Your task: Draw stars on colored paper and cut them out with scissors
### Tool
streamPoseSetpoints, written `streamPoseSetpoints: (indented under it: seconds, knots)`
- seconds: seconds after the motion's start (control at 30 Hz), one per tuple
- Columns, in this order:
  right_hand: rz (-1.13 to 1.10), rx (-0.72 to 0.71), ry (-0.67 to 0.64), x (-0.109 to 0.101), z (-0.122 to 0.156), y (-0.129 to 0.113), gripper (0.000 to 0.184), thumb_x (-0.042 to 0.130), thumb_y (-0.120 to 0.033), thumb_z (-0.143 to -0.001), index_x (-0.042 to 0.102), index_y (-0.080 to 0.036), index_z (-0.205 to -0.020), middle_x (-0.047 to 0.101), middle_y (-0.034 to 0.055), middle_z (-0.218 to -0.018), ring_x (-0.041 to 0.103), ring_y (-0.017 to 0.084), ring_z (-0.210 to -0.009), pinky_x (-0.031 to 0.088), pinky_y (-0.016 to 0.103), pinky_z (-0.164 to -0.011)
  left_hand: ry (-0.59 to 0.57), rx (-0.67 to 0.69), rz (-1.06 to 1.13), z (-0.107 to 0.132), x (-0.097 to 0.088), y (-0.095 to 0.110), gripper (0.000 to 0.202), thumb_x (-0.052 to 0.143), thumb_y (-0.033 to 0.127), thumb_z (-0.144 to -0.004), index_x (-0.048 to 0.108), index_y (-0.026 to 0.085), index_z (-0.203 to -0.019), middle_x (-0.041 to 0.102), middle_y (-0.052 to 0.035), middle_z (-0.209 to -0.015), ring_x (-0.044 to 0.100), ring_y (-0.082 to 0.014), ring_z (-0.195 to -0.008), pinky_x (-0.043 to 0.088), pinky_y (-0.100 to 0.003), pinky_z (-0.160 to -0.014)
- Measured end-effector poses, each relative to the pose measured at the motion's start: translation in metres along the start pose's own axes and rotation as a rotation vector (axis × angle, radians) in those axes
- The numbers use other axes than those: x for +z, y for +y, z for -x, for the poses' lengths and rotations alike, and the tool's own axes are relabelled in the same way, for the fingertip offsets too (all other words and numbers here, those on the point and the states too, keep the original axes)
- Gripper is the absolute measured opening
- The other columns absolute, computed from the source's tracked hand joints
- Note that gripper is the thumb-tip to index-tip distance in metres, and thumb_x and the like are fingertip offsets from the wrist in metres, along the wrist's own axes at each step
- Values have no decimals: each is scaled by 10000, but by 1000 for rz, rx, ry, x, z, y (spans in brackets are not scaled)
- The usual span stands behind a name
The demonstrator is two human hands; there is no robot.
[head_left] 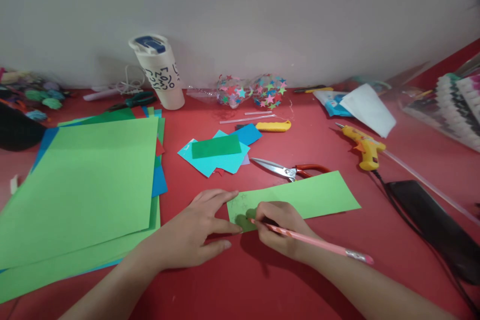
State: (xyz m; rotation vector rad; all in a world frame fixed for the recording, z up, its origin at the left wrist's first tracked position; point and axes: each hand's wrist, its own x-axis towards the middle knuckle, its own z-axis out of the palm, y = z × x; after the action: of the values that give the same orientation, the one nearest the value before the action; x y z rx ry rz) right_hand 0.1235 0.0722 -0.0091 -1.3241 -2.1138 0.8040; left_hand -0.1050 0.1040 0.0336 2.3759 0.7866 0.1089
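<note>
A light green paper strip (307, 195) lies on the red table (240, 280) in front of me. My left hand (195, 232) rests flat beside the strip's left end, fingers stretched out and touching its edge. My right hand (279, 227) is closed around a pink pencil (318, 243), whose tip touches the left part of the strip, where faint marks show. The pencil's eraser end points to the lower right.
A stack of green and blue paper sheets (78, 185) lies at the left. Red-handled scissors (288, 170), paper scraps (217, 152), a yellow cutter (273, 126), a yellow glue gun (365, 147), a white cup (159, 72) and a black flat object (431, 220) lie around.
</note>
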Motion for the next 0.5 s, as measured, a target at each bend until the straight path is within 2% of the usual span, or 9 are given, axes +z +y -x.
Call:
streamPoseSetpoints:
  seconds: [0.5]
  knots:
    - [8, 16, -27, 1, 0, 1, 149, 463, -56, -680, 456, -198, -635, 423, -63, -532, 377, 84, -481, 223, 193, -462, -20, -10, -22, -1, 1, 0, 338, 498, 255, -838, 601, 356, -1142, 275, -46, -1480, 217, -266, -1358, 276, -471, -1068]
